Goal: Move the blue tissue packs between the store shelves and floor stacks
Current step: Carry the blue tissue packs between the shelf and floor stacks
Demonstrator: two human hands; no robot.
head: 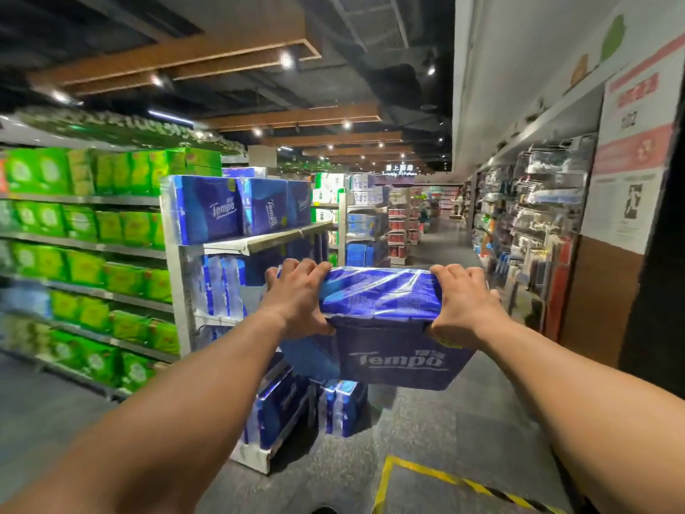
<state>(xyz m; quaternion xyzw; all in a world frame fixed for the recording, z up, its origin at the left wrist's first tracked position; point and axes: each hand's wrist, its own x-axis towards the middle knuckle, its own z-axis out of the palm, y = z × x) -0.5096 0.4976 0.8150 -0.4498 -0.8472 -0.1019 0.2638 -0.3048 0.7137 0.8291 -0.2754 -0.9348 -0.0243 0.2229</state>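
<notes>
I hold a blue Tempo tissue pack (385, 328) in the air in front of me, at about waist height of the end shelf. My left hand (296, 294) grips its left end and my right hand (463, 302) grips its right end, fingers curled over the top. More blue packs (237, 207) stand on the top board of the end shelf (274, 237). Others fill the shelf below. On the floor beneath the held pack, blue packs (296, 406) stand in a low stack.
Long shelves of green packs (81, 254) run along the left. A wall rack of hanging goods (526, 231) lines the right side. The grey aisle floor (444, 246) runs ahead between them. Yellow-black hazard tape (419, 476) marks the floor near my feet.
</notes>
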